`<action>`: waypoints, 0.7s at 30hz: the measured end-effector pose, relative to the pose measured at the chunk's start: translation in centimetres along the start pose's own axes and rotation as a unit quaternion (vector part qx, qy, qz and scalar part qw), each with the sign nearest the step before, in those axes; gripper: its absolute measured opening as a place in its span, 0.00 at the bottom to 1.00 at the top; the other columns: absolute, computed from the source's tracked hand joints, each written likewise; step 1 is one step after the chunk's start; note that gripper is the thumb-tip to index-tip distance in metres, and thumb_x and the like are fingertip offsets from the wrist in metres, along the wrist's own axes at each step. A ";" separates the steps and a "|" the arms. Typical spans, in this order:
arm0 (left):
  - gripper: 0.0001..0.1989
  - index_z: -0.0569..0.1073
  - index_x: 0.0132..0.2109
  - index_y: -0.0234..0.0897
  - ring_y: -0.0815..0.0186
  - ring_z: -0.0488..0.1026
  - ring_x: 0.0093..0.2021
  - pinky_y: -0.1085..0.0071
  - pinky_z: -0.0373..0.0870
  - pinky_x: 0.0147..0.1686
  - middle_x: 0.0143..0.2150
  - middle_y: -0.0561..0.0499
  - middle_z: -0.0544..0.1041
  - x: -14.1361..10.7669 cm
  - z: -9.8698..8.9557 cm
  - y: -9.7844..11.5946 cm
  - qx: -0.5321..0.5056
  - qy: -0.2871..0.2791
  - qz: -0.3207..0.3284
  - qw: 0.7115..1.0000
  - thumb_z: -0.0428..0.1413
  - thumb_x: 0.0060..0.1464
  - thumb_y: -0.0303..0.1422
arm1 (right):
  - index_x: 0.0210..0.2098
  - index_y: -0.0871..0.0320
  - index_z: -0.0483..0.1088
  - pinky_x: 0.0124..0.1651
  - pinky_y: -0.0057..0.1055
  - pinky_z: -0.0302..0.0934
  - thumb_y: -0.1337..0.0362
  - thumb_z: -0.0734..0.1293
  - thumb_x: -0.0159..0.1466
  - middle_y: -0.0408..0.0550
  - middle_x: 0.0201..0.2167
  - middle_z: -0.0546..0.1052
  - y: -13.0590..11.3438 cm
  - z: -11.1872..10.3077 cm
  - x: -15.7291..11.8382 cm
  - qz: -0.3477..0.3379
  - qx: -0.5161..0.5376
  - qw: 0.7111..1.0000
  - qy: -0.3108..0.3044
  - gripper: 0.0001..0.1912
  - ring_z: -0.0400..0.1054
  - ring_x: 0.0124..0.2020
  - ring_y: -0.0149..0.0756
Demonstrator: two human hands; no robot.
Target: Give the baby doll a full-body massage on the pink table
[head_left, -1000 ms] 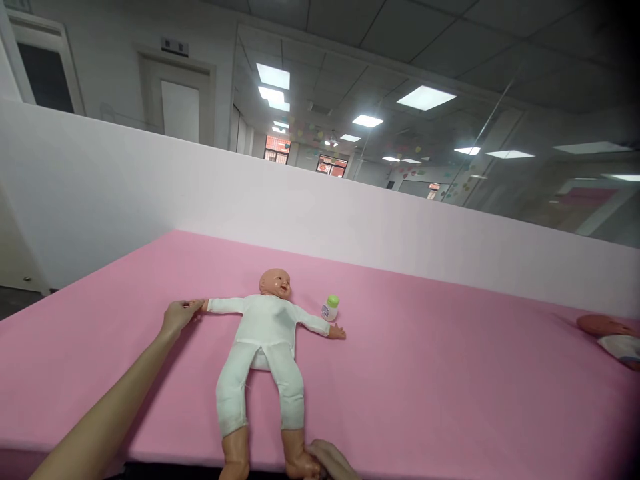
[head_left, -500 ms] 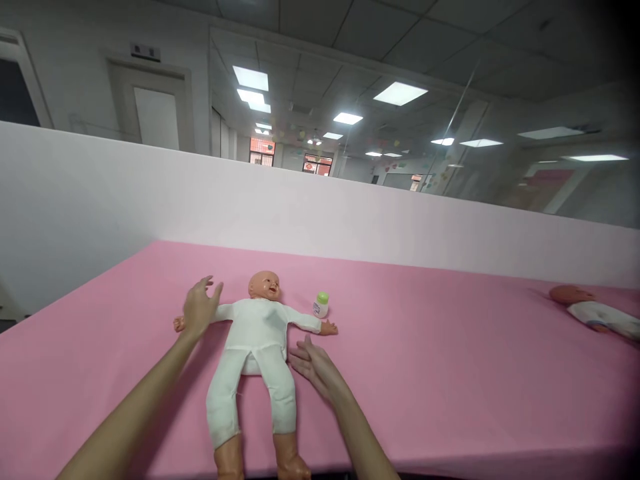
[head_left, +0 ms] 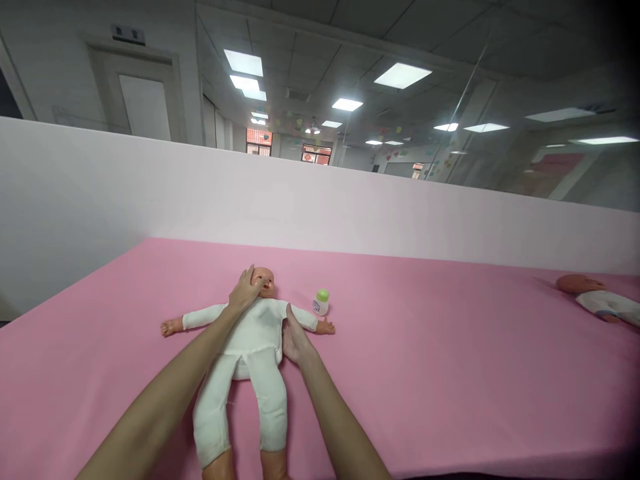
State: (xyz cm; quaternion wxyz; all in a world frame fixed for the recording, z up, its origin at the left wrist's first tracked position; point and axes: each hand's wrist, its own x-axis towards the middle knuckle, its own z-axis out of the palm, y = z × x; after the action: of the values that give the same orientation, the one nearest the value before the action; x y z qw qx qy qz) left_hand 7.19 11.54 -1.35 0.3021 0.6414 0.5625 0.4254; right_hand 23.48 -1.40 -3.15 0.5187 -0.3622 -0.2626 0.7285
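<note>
A baby doll (head_left: 255, 327) with a white cloth body lies on its back on the pink padded table (head_left: 425, 373), arms spread and head away from me. My left hand (head_left: 245, 291) is at the left side of the doll's head and neck, its fingers extended and the thumb in front of the face. Against the doll's side, below its armpit, is my right hand (head_left: 297, 339), thumb raised along the chest and the other fingers partly hidden. A small jar (head_left: 321, 303) with a green lid stands just beyond the doll's outstretched arm.
Another doll (head_left: 600, 297) lies at the far right of the table. A low white wall (head_left: 350, 207) runs along the back edge, with a large glass pane above it. A door (head_left: 145, 100) is at the upper left.
My left hand has moved right, from over the doll's arm to its head. My right hand has moved up and in against the doll's side. The doll's arm at left now lies uncovered.
</note>
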 end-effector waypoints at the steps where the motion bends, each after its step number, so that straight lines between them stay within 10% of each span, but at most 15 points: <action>1: 0.46 0.58 0.75 0.44 0.42 0.58 0.73 0.51 0.54 0.68 0.76 0.40 0.58 0.1 0.1 -0.4 -0.011 0.008 0.006 1.000 0.57 0.57 0.60 | 0.57 0.65 0.71 0.54 0.38 0.72 0.39 0.60 0.72 0.59 0.46 0.83 0.0 0.2 0.4 -0.016 -0.015 1.000 -0.010 0.35 0.78 0.50 0.46; 9: 0.55 0.59 0.74 0.37 0.45 0.59 0.72 0.58 0.57 0.68 0.73 0.36 0.61 1.1 0.3 -3.3 -0.073 0.019 0.063 0.995 0.71 0.44 0.48 | 0.47 0.62 0.78 0.46 0.39 0.74 0.28 0.66 0.59 0.66 0.39 0.83 0.6 1.9 3.4 -0.049 -0.090 0.995 0.007 0.42 0.80 0.48 0.52; 21: 0.53 0.60 0.73 0.36 0.46 0.64 0.70 0.60 0.67 0.63 0.72 0.38 0.65 1.1 -0.5 -3.1 -0.189 0.018 -0.025 0.981 0.72 0.44 0.45 | 0.54 0.62 0.74 0.56 0.41 0.71 0.48 0.70 0.65 0.62 0.54 0.80 0.6 3.7 3.8 -0.162 -0.137 0.975 0.073 0.26 0.77 0.55 0.50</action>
State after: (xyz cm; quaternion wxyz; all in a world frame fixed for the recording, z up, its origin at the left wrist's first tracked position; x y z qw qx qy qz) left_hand 5.33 13.14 -3.57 0.4186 0.5507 0.4932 0.5275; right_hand 19.44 1.98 -2.40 0.5931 -0.4345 -0.3763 0.5637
